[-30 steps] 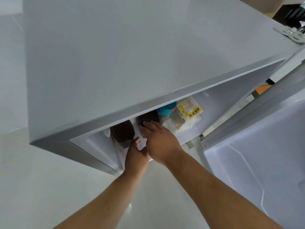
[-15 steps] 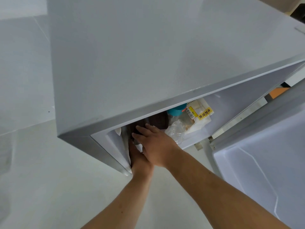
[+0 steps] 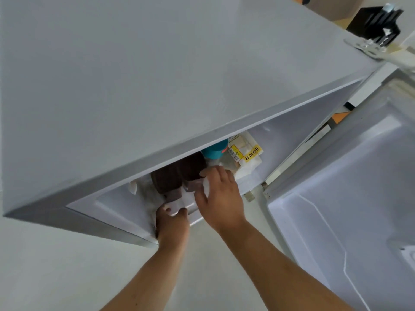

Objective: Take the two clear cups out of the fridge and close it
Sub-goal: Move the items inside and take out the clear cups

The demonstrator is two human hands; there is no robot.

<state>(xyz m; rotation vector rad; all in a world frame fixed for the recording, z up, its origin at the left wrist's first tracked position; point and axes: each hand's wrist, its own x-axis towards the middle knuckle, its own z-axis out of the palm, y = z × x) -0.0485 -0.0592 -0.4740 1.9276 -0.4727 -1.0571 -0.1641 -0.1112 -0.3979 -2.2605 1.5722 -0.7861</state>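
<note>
A pale, glossy floor point(image 3: 56, 270) fills the lower left of the frame and runs under the arms. Over it, a small grey fridge point(image 3: 157, 86) takes up the whole upper left and centre, seen from above so that its flat top dominates. Its door point(image 3: 350, 221) stands swung wide at the right edge, its white moulded inner liner facing the camera. A metal hinge bracket point(image 3: 365, 47) sits at the fridge's upper right corner, with a dark object point(image 3: 377, 19) behind it in the top right of the frame.

Inside the opening, below centre, stand two clear cups side by side, both filled with dark brown liquid: the left cup point(image 3: 167, 180) and the right cup point(image 3: 193, 168), touching or nearly so. To their right sits one teal-lidded container point(image 3: 214, 150), then one crinkled clear bag point(image 3: 221, 163), and one bread package point(image 3: 246, 153) with a yellow label and a barcode.

Two bare hands reach in from the bottom of the frame. The left hand point(image 3: 171, 223) is at the base of the left cup, thumb and fingers curled around its bottom; whether the grip is fully clamped I cannot tell. The right hand point(image 3: 221, 198) has its fingers spread apart, wrapping towards the right cup's near side, thumb low and fingertips point(image 3: 212, 170) high by the bag; its grip is not yet closed together.
</note>
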